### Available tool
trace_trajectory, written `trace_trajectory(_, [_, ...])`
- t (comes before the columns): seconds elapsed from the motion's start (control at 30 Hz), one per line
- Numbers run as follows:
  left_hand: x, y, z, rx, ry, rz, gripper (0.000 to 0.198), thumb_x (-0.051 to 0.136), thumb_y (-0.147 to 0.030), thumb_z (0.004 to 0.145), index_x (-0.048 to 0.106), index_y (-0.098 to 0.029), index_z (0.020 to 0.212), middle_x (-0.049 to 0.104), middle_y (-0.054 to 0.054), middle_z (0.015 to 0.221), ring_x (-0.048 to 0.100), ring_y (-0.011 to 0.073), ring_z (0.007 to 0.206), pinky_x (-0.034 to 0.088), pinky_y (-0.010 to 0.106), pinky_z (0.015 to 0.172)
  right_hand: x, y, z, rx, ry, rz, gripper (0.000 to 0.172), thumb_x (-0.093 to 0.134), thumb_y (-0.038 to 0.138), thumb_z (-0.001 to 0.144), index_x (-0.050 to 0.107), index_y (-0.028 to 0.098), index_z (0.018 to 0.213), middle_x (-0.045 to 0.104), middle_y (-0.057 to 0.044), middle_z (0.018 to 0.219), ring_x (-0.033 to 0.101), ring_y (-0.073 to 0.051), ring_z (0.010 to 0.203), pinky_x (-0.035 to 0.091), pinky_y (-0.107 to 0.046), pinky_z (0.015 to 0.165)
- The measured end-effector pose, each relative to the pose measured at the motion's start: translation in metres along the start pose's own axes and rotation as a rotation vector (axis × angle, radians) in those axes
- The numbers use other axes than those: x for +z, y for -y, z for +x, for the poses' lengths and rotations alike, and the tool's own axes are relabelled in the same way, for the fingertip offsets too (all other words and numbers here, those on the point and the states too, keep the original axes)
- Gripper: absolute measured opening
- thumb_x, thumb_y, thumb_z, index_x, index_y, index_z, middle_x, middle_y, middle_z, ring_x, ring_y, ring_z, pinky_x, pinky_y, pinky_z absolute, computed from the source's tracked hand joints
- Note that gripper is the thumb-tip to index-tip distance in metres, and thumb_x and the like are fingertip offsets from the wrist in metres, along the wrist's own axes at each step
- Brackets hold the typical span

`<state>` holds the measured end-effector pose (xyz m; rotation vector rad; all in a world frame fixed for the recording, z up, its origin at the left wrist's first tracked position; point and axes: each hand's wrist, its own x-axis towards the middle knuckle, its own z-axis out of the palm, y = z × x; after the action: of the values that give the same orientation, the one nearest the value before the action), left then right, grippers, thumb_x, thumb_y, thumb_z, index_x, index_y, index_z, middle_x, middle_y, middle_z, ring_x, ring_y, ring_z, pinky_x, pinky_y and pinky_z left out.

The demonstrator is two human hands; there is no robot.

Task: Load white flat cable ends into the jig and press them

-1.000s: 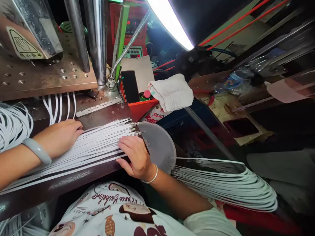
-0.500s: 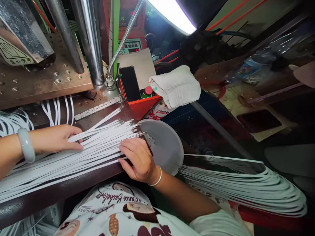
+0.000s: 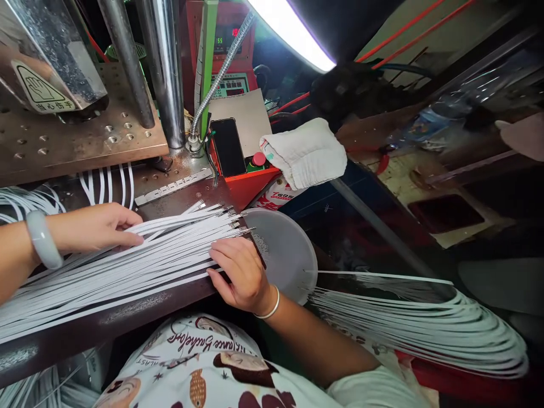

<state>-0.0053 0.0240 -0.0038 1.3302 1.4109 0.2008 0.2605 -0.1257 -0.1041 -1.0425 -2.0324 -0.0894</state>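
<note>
A thick bundle of flat white cables (image 3: 170, 243) with small metal-looking ends lies across the dark table edge, ends to the right. My left hand (image 3: 102, 226), with a pale bangle at its wrist, is closed around several cables at the bundle's far side, thumb on top; its other fingertips are partly hidden. On the near side, close to the cable ends, my right hand (image 3: 240, 275) has its fingers curled over the bundle's edge and its thumb below. It grips cables there, though how many is hidden.
A press with a drilled metal plate (image 3: 127, 141) stands at the upper left. A slotted metal strip (image 3: 174, 187) lies behind the bundle. Beyond the table edge are a grey basin (image 3: 293, 243), a red control box (image 3: 250, 184) with a phone (image 3: 229, 147), a white cloth (image 3: 306, 153) and hanging white cables (image 3: 467, 323).
My left hand has moved slightly up, raising its cables a little. One stray cable end behind the bundle has drawn back toward it. My right hand has barely moved; the view has shifted slightly.
</note>
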Motion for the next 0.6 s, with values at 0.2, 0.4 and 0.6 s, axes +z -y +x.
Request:
trace_trajectory(0.2, [-0.005, -0.011, 0.004, 0.058, 0.454, 0.179, 0.04, 0.08, -0.052, 0.071, 0.063, -0.016, 0.064, 0.06, 0.001, 0.06, 0.052, 0.0125, 0.058, 0.045, 0.023, 0.06, -0.002, 0.003, 0.0, -0.016, -0.011, -0.001, 0.031, 0.066, 0.015, 0.089, 0.064, 0.011, 0.119, 0.076, -0.016, 0.107, 0.07, -0.028, 0.105, 0.057, -0.045, 0.093])
trace_trajectory(0.4, [0.017, -0.016, 0.017, -0.025, 0.414, 0.015, 0.046, 0.087, -0.046, 0.058, 0.073, -0.018, 0.092, 0.074, 0.008, 0.078, 0.067, 0.0196, 0.065, 0.052, 0.025, 0.053, -0.006, -0.009, 0.04, 0.134, 0.013, 0.086, 0.034, 0.055, 0.019, 0.097, 0.061, 0.017, 0.131, 0.073, -0.015, 0.122, 0.065, -0.027, 0.121, 0.051, -0.044, 0.103])
trace_trajectory(0.6, [0.003, -0.009, 0.005, 0.322, 0.142, 0.216, 0.068, 0.07, -0.055, 0.079, 0.065, -0.019, 0.137, 0.08, 0.012, 0.099, 0.077, 0.0274, 0.082, 0.065, 0.039, 0.078, 0.028, -0.029, 0.111, 0.076, 0.583, -0.252, 0.033, 0.038, 0.012, 0.099, 0.069, 0.008, 0.111, 0.074, -0.019, 0.101, 0.066, -0.03, 0.097, 0.048, -0.046, 0.09])
